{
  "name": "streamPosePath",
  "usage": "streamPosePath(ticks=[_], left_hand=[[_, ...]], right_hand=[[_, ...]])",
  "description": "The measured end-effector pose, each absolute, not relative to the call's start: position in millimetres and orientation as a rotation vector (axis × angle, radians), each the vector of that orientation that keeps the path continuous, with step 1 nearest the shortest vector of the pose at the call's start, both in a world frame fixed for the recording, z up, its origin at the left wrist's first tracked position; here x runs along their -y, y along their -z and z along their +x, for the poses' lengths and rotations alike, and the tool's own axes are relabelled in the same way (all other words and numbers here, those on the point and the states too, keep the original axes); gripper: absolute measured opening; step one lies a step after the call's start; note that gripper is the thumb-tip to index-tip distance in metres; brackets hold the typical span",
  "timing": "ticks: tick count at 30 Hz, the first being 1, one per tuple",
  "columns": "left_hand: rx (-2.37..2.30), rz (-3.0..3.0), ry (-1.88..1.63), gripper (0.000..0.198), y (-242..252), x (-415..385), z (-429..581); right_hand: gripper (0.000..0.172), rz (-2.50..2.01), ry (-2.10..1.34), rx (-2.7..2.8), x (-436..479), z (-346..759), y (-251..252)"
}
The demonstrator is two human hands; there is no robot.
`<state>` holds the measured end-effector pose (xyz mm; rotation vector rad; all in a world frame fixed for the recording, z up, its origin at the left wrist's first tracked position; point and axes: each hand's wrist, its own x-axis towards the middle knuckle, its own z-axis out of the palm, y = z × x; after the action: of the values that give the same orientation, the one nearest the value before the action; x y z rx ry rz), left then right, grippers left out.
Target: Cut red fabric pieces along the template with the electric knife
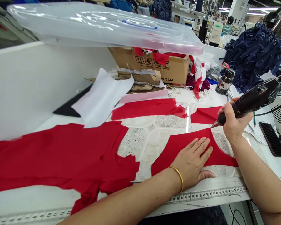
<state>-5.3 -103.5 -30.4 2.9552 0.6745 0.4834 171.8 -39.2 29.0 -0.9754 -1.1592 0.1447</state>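
Note:
My left hand (194,159) lies flat with fingers spread on a cut red fabric piece (170,153). My right hand (235,123) is wrapped round a black corded handheld tool (255,97) with a narrow pointed metal tip. That tip meets the upper edge of the red piece, just beyond my left fingertips. Behind it lies a smaller red fabric piece (204,115), partly hidden by the tool and hand. A long red strip (147,108) rests farther back. Spread over the left side is a large layered heap of red fabric (61,156).
A measuring tape (206,194) runs along the front edge. At the back stand a cardboard box (152,67) and a bottle (225,81), with a clear plastic lid-like sheet (107,28) overhanging. Navy strips (255,56) are piled back right; a dark phone-like object (273,139) lies right.

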Motion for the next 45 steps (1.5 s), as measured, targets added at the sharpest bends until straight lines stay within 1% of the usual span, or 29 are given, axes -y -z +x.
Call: streamPosePath(ticks=[3,5,9,12,16,19,21,23,26,30,33,38,42,45], left_hand=[[-0.735,3.013,-0.649,0.076,26,119,-6],[-0.765,3.051,-0.69,0.073,23,133,-7],[-0.774,3.077,-0.573,0.059,15,156,-18],[-0.803,3.076,-0.575,0.047,12,162,-35],[-0.844,3.065,-0.73,0.044,15,165,-63],[-0.868,3.04,-0.893,0.033,18,163,-82],[-0.98,2.992,-0.914,0.028,15,153,-92],[-1.158,2.893,-0.826,0.027,9,134,-98],[-1.36,2.671,-0.573,0.022,-6,97,-98],[-1.448,2.483,-0.272,0.023,-19,59,-84],[-1.426,2.48,-0.177,0.016,-20,46,-71],[-1.345,2.559,-0.167,0.009,-28,32,-61],[-1.38,2.733,-0.297,0.024,-36,39,-79],[-1.282,2.887,-0.487,0.021,-26,70,-97]], right_hand=[[0.028,-0.902,-0.171,1.132,43,172,-34],[0.03,-0.858,-0.168,1.109,47,171,-38],[0.03,-0.794,-0.18,1.069,51,167,-45],[0.027,-0.778,-0.223,1.078,54,158,-47],[0.026,-0.77,-0.281,1.117,65,143,-49],[0.024,-0.778,-0.304,1.153,72,132,-50],[0.022,-0.788,-0.311,1.171,75,126,-50],[0.023,-0.776,-0.332,1.18,75,121,-49],[0.026,-0.753,-0.368,1.18,73,116,-49],[0.028,-0.801,-0.393,1.197,75,108,-50],[0.027,-0.801,-0.389,1.207,80,102,-52],[0.028,-0.743,-0.459,1.208,87,91,-52],[0.027,-0.75,-0.456,1.216,88,83,-52],[0.025,-0.739,-0.444,1.249,86,80,-51]])
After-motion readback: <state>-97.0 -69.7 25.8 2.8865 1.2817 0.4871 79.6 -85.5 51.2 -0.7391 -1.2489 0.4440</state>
